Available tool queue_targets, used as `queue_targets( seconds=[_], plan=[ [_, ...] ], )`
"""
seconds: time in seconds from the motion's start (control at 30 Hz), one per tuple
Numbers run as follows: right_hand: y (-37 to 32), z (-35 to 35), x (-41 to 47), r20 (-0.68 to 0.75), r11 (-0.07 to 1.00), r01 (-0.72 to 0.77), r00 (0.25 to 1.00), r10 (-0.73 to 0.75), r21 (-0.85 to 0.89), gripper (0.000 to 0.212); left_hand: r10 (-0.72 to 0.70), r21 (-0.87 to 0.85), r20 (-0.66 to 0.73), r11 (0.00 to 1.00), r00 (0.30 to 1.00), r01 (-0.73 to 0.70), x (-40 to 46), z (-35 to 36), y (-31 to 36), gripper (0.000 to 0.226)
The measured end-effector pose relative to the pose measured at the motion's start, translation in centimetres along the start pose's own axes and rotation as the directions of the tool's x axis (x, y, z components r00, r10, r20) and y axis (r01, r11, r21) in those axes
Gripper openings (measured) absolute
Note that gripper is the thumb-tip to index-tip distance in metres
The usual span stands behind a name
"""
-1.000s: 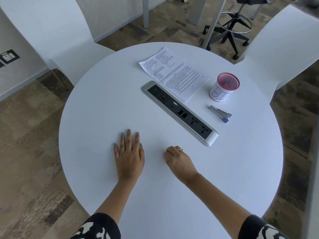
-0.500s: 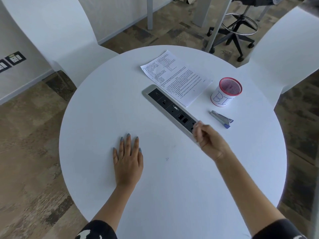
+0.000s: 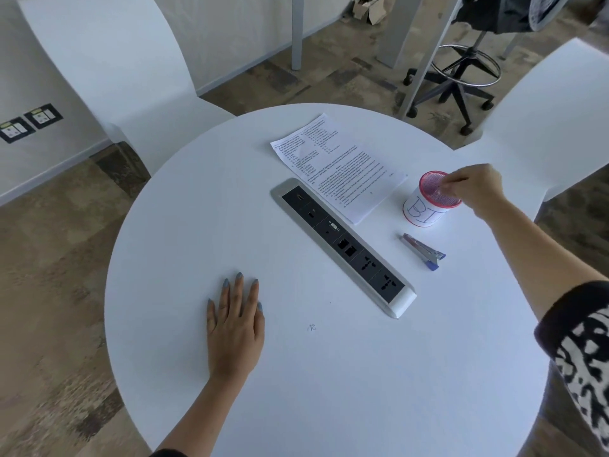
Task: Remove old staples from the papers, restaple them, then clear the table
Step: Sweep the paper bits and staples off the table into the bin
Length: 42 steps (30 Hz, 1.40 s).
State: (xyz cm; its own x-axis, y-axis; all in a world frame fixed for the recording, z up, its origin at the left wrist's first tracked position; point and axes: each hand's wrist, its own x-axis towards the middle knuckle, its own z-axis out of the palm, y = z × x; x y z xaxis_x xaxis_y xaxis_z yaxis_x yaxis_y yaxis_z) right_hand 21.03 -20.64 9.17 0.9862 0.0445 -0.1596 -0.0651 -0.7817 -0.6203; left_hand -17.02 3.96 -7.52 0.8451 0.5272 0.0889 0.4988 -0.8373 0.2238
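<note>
A printed stack of papers [image 3: 339,166] lies at the far side of the round white table [image 3: 329,390]. To its right stands a white cup with a red mesh rim, marked "BI" [image 3: 423,212]. My right hand [image 3: 474,188] hovers over its rim with the fingertips pinched together; anything between them is too small to see. A silver and blue stapler [image 3: 423,251] lies in front of the cup. My left hand [image 3: 235,324] rests flat on the table near me. A tiny metal scrap [image 3: 311,327] lies right of that hand.
A long silver socket strip [image 3: 342,247] runs diagonally across the table's middle. White chairs stand at the far left [image 3: 131,77] and far right [image 3: 543,127]. A black office stool [image 3: 461,70] stands beyond the table.
My right hand rose from the table near me, crossed over the socket strip, and now sits above the cup with its fingers pinched. The left hand stayed flat.
</note>
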Motion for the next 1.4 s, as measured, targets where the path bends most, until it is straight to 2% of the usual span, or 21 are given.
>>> queue_targets(
  seconds=[0.1, 0.2, 0.3, 0.43, 0.57, 0.63, 0.7, 0.8, 0.9, 0.97, 1.03, 1.17, 1.4],
  plan=[
    [-0.3, 0.8, 0.8, 0.046, 0.925, 0.167, 0.986, -0.161, -0.340, 0.031, -0.001, -0.004, -0.007, 1.000, 1.000, 0.001, 0.0, -0.1, 0.0, 0.050],
    [-0.7, 1.4, 1.2, 0.008, 0.862, 0.185, 0.978, -0.206, -0.473, 0.024, 0.000, -0.002, -0.003, 1.000, 1.000, 0.000, 0.0, -0.2, 0.0, 0.050],
    [-0.5, 1.8, 1.6, -0.080, 0.869, 0.155, 0.973, -0.216, -0.470, 0.029, -0.005, -0.003, 0.003, 1.000, 1.000, 0.005, 0.0, -0.1, 0.0, 0.050],
    [-0.1, 1.8, 1.9, -0.037, 0.873, 0.164, 0.979, -0.203, -0.459, 0.036, -0.012, -0.002, 0.010, 1.000, 1.000, 0.012, 0.0, -0.1, 0.0, 0.050],
    [0.3, 2.1, 1.5, -0.190, 0.911, 0.171, 0.948, -0.257, -0.376, 0.024, -0.010, 0.001, 0.017, 1.000, 1.000, 0.010, 0.1, -0.2, 0.1, 0.050],
    [0.4, 2.4, 1.0, -0.261, 0.916, 0.248, 0.905, -0.335, -0.316, 0.027, -0.012, -0.002, 0.017, 1.000, 1.000, 0.012, 0.1, -0.2, 0.0, 0.050],
    [0.3, 2.8, -0.1, -0.282, 0.883, 0.393, 0.843, -0.458, -0.259, 0.028, -0.007, 0.000, 0.010, 1.000, 1.000, 0.007, 0.0, -0.2, 0.0, 0.050],
    [0.1, 4.2, -2.7, -0.184, 0.750, 0.612, 0.731, -0.657, -0.250, 0.015, -0.005, -0.001, -0.002, 1.000, 1.000, 0.005, -0.1, -0.3, 0.0, 0.049],
    [1.1, 6.1, -4.5, 0.108, 0.605, 0.744, 0.652, -0.751, -0.283, 0.016, -0.009, -0.006, -0.010, 1.000, 1.000, 0.009, 0.1, -0.3, 0.1, 0.048],
    [2.6, 7.5, -4.5, 0.284, 0.606, 0.708, 0.703, -0.652, -0.363, 0.015, -0.007, -0.003, -0.009, 1.000, 1.000, 0.007, 0.1, -0.2, 0.2, 0.049],
    [4.2, 8.5, -4.2, 0.362, 0.622, 0.620, 0.784, -0.503, -0.478, 0.020, -0.010, 0.000, -0.008, 1.000, 1.000, 0.010, 0.1, -0.2, 0.2, 0.049],
    [5.2, 9.2, -3.8, 0.311, 0.633, 0.517, 0.855, -0.416, -0.576, 0.020, -0.016, 0.006, -0.004, 1.000, 1.000, 0.016, 0.0, -0.1, 0.1, 0.049],
    [5.5, 9.5, -3.5, 0.308, 0.634, 0.495, 0.868, -0.389, -0.594, 0.016, -0.015, 0.002, -0.018, 1.000, 1.000, 0.015, 0.1, 0.0, 0.1, 0.048]
  ],
)
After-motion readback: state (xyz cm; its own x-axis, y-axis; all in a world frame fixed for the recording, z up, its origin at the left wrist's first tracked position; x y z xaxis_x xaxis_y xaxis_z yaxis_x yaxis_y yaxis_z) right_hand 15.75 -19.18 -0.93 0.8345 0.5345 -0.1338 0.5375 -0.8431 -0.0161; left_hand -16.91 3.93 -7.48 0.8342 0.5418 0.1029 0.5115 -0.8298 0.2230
